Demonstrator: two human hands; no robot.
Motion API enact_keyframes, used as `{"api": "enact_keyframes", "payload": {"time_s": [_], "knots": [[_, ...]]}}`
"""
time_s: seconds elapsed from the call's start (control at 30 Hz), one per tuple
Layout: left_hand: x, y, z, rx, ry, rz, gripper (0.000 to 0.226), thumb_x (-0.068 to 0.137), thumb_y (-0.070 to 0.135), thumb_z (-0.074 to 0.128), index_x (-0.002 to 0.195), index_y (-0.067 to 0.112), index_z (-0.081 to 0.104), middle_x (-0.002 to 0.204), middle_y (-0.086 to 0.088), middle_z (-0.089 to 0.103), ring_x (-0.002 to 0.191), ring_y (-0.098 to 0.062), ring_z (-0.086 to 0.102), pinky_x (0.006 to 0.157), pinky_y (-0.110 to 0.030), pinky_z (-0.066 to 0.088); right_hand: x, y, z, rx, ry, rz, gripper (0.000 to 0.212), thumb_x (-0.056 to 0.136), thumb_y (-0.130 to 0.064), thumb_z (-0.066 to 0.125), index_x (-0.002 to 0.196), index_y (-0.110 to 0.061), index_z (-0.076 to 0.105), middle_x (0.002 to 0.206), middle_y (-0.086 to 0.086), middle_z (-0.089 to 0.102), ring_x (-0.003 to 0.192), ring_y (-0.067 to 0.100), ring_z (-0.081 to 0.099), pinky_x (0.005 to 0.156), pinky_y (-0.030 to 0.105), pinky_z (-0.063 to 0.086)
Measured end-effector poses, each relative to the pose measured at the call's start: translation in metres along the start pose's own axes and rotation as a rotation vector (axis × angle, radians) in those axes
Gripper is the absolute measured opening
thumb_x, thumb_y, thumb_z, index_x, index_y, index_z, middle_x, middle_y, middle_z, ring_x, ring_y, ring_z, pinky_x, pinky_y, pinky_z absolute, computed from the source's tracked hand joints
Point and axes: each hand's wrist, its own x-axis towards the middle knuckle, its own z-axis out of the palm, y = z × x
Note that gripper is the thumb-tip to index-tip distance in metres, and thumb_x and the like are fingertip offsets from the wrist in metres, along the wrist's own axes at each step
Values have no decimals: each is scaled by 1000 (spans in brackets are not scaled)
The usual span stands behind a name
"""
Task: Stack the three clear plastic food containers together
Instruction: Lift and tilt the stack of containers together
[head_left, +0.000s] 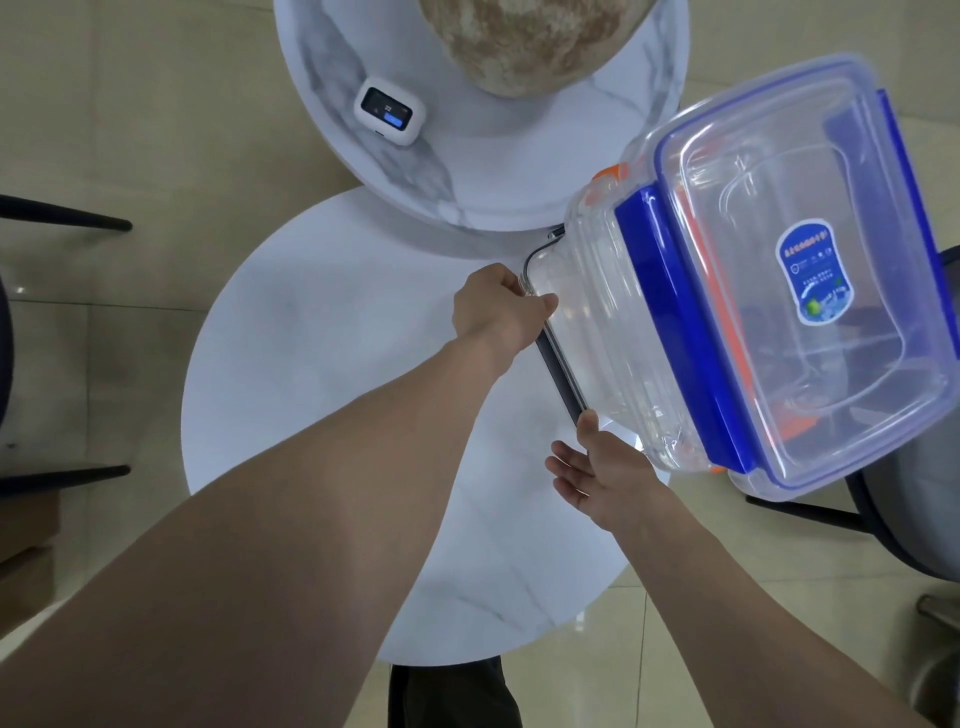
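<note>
Stack of lidded clear containers steadied by both hands at the right edge of the round desk

Landmark is the stack of containers (727, 312). Well left of it, bare desk (322, 364); up and left of it, one small white device (389, 110) with a lit screen on a second, marbled desk (519, 171). The left hand (498, 309) is closed on the stack's lower rim at the far corner; the right hand (602, 467) is open, fingers spread, thumb against the near corner, gripping nothing. The stack stands at the desk's right edge and appears to overhang it. Count: one blue-clipped lid (810, 270) on top, orange trim below it, a dark-rimmed base; three containers judged, though the layers blur through the clear walls. Judged light, stiff, smooth and slippery; best held by rims or clips, not the walls
</note>
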Motion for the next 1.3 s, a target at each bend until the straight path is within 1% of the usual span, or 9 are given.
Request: {"api": "enact_keyframes", "payload": {"time_s": [0.37, 0.57, 0.8, 0.97, 1.03, 1.13, 1.2, 1.27, 1.3], "knots": [[2, 5, 4, 12, -13, -15, 31, 74, 25, 85, 78, 18, 54, 91, -12, 76, 81, -31, 78, 77, -44, 65, 5, -9, -9, -22, -50, 8, 32, 94, -38, 59, 116, -15, 56, 96, 6, 69, 85, 20, 67, 81, 35, 50], [2, 2, 8, 9, -17, -6, 35, 72, 28, 86, 74, 19, 52, 91, -12, 76, 83, -32, 77, 78, -45, 65, 10, -13, -18, -58, -41, -19, 37, 92, -41, 60, 117, -14, 54, 99, 7, 71, 87, 21, 69, 86, 37, 53], [2, 1, 12, 17, -27, 11, 37, 72, 29, 86, 74, 19, 51, 94, -15, 76, 87, -33, 77, 80, -46, 64, 14, -12, -23, -84, -35, -50, 41, 91, -43, 61, 119, -14, 55, 100, 8, 72, 88, 21, 70, 82, 36, 55], [2, 1, 13, 25, -35, 26, 37, 73, 29, 86, 73, 20, 50, 93, -14, 76, 87, -33, 76, 81, -46, 63, 15, -12, -24, -74, -22, -75, 44, 91, -42, 62, 124, -13, 55, 102, 10, 73, 87, 23, 71, 83, 38, 56], [1, 1, 13, 33, -29, 32, 36, 73, 29, 86, 74, 20, 51, 93, -13, 75, 86, -33, 77, 80, -46, 63, 16, -11, -24, -70, -17, -87, 46, 91, -42, 63, 124, -12, 54, 102, 10, 73, 85, 23, 71, 80, 38, 56], [-1, -1, 13, 63, -18, 74, 34, 77, 32, 83, 80, 18, 53, 91, -11, 75, 86, -31, 76, 80, -44, 63, 19, -9, -24, -56, -10, -99, 48, 89, -42, 65, 126, -13, 54, 102, 10, 73, 83, 23, 72, 71, 36, 56], [-5, -4, 15, 120, -11, 134, 32, 82, 35, 79, 89, 15, 55, 91, -8, 73, 85, -28, 73, 76, -38, 61, 21, -9, -26, -34, -2, -115, 50, 88, -43, 66, 126, -12, 54, 101, 11, 73, 82, 23, 72, 70, 35, 56], [-9, -6, 15, 178, -3, 184, 34, 86, 39, 74, 98, 13, 56, 95, -7, 72, 82, -26, 67, 66, -32, 52, 22, -6, -27, -30, 6, -122, 50, 87, -44, 67, 124, -13, 56, 101, 11, 73, 81, 23, 72, 70, 35, 57], [-11, -7, 14, 197, -2, 201, 37, 87, 41, 73, 103, 12, 55, 97, -7, 71, 81, -25, 65, 64, -31, 47, 21, -4, -26, -28, 6, -127, 50, 86, -46, 68, 123, -13, 57, 100, 11, 73, 80, 24, 72, 70, 35, 57]]}}
